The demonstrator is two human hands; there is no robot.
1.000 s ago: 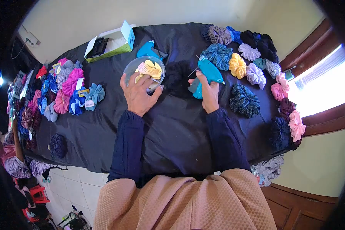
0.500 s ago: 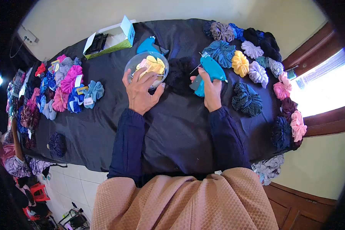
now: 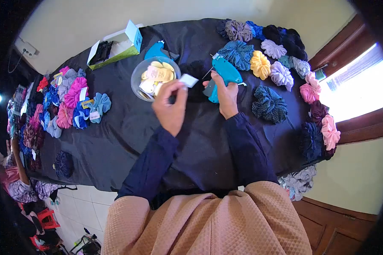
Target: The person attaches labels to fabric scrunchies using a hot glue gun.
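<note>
Between the thumb and fingers of my left hand is a small white tag. Just behind that hand stands a clear round tub of yellow, pink and white tags. My right hand is wrapped round a teal tagging gun, its thin needle pointing left and down. A black scrunchie lies on the dark cloth between the tub and the tagging gun, partly hidden by the tag.
A second teal tagging gun lies behind the tub, near an open box. Scrunchies, including a dotted one and a yellow one, line the right side. Tagged scrunchies are heaped at the left, beyond a lone navy one.
My left hand has come out of the tub and moved right with a white tag. The right hand keeps its hold on the tagging gun, tilted slightly differently.
</note>
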